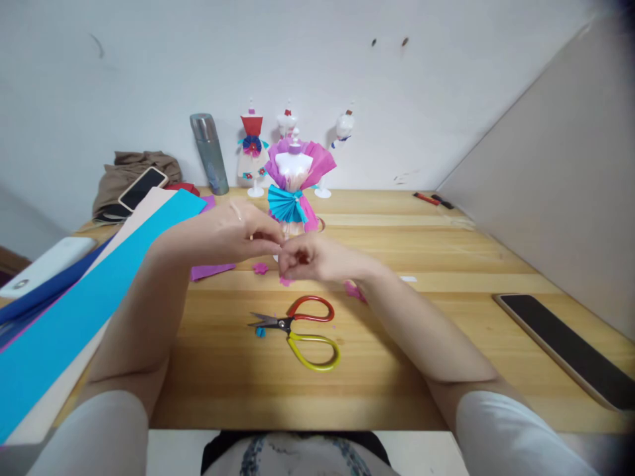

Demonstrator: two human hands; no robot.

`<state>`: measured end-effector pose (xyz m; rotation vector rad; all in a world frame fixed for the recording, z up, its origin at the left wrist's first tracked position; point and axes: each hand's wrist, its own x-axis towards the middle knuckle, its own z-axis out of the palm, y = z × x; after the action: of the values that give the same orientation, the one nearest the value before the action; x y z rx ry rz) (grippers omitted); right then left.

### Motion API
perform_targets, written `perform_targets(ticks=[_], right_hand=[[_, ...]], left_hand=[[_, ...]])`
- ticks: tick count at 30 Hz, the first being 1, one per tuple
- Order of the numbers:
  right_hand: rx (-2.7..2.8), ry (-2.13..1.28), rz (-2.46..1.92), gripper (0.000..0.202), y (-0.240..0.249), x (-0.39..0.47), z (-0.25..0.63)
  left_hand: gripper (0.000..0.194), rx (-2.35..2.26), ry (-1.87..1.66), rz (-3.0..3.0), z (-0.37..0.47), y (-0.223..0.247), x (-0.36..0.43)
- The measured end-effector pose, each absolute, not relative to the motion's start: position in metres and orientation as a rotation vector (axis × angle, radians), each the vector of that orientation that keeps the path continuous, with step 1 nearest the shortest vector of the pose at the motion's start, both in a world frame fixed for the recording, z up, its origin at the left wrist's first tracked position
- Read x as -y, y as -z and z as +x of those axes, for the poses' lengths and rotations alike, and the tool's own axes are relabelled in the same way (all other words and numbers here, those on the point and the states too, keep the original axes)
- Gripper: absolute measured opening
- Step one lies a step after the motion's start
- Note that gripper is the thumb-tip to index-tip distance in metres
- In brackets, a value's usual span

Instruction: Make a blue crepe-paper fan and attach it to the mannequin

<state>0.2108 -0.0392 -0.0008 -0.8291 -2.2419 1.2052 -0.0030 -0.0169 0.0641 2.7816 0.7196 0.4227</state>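
Observation:
My left hand (251,230) and my right hand (310,258) meet over the middle of the table, their fingertips almost touching. Both are closed in a pinch; whatever lies between the fingers is too small or hidden to make out. Just behind them stands a small white dress form (294,164) in a pink paper collar with a pleated blue paper fan (286,203) at its waist. My hands cover its lower part. A pink paper flower (260,268) lies below my left hand. Nearer to me rest open scissors (282,324) with a red and a yellow handle, beside a blue paper scrap (260,332).
Coloured paper sheets (114,277) spread along the left, near a white phone (49,264). A flask (209,155) and another dressed form (252,149) stand against the wall. To the right lie a dark phone (565,347) and markers (426,198). Pink scraps (355,291) lie by my right wrist.

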Motion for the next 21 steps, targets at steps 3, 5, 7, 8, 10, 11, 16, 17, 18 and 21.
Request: perform_targets(ticks=[3,5,7,8,10,11,16,17,18,21], right_hand=[[1.768,-1.264,-0.858,0.015,-0.016,0.044,0.218],[1.569,-1.245,-0.869,0.019,-0.021,0.045,0.22],[1.482,-1.216,-0.886,0.02,-0.023,0.044,0.219],[1.465,-1.203,-0.895,0.02,-0.022,0.044,0.218],[1.453,-1.176,-0.912,0.02,-0.022,0.043,0.216],[1.454,-1.166,-0.917,0.02,-0.021,0.043,0.216],[1.476,-1.173,-0.9,0.021,-0.025,0.044,0.219],[1.48,-1.169,-0.893,0.021,-0.026,0.044,0.221],[1.488,-1.162,-0.89,0.022,-0.028,0.044,0.223],[1.546,-1.131,-0.907,0.024,-0.03,0.045,0.225]], left_hand=[[0.026,-0.773,-0.443,2.659,-0.001,-0.07,0.016],[0.028,-0.82,-0.502,2.556,0.004,-0.071,0.017],[0.028,-0.849,-0.544,2.452,0.011,-0.07,0.019],[0.027,-0.864,-0.562,2.407,0.015,-0.068,0.02],[0.025,-0.907,-0.6,2.338,0.021,-0.065,0.022],[0.024,-0.928,-0.625,2.312,0.024,-0.063,0.023],[0.016,-0.948,-0.691,2.175,0.029,-0.06,0.023],[0.016,-0.955,-0.692,2.138,0.028,-0.06,0.023],[0.015,-0.962,-0.699,2.103,0.028,-0.06,0.023],[0.015,-0.964,-0.73,2.029,0.027,-0.061,0.022]])
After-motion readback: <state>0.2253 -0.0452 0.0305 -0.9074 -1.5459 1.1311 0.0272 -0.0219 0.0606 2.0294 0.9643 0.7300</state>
